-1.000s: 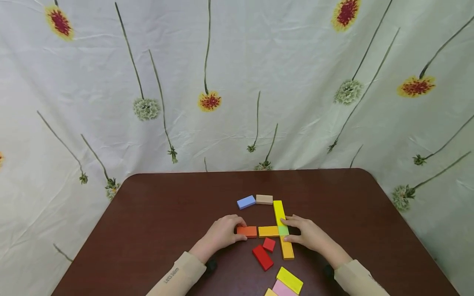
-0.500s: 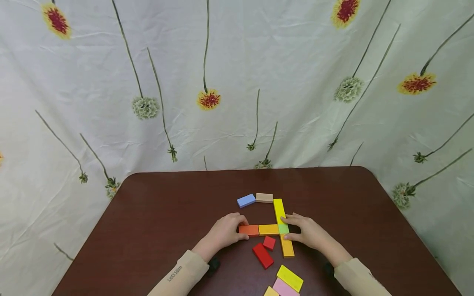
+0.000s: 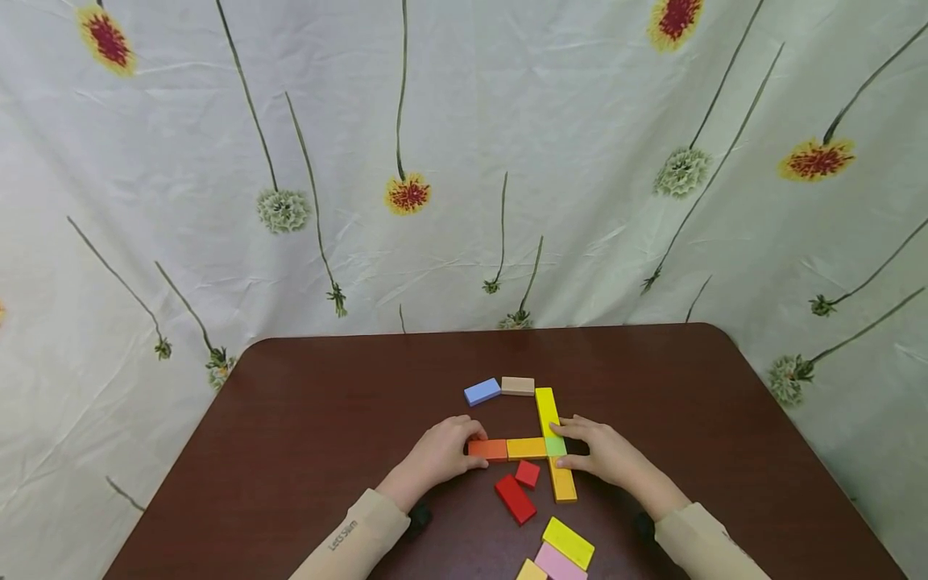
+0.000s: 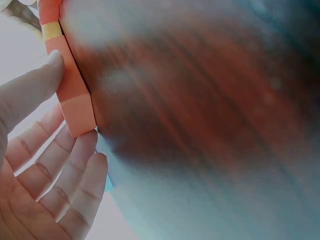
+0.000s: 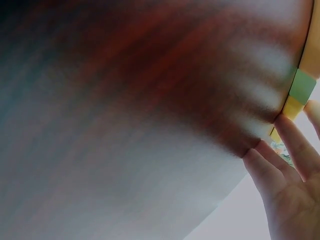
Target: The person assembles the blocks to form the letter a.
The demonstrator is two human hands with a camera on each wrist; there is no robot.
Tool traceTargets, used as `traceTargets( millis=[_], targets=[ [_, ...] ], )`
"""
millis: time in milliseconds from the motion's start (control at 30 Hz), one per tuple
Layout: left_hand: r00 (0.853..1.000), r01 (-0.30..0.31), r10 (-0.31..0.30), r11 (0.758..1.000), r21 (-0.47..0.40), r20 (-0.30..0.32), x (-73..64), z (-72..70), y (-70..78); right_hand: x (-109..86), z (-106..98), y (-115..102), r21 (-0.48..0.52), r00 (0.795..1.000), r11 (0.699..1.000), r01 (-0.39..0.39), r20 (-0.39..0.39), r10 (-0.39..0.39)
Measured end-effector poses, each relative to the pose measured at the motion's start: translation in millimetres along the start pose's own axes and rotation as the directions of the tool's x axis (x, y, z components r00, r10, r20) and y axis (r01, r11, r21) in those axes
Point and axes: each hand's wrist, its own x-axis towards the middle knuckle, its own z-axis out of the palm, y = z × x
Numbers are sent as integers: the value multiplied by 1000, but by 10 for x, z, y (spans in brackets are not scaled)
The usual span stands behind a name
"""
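At the lower centre of the frame, my left hand (image 3: 437,454) pinches the orange block (image 3: 489,450), which lies end to end with an amber block (image 3: 526,449). Next comes the green block (image 3: 554,446), between the yellow block (image 3: 547,409) above and another amber block (image 3: 563,483) below. Right of centre, my right hand (image 3: 600,456) has thumb and fingers spread, touching this column.

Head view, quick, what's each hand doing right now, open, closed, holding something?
Left hand: closed, holding the orange block.
Right hand: open, touching the long yellow block.
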Motion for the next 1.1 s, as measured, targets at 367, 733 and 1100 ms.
traceTargets(
  millis=[367, 733, 1100],
  targets=[
    [1000, 15, -15, 1000, -1, -7, -30, 0, 34, 6, 13, 2, 2, 1000, 1000, -5, 1, 5],
    [997, -55, 57, 997, 50, -51, -198, -24, 509, -3, 2, -2, 5, 1000, 1000, -7, -4, 7],
    [998, -7, 0, 991, 134, 57, -375, 196, 803, -2, 10, -8, 18, 1000, 1000, -11, -9, 11]
  ],
)
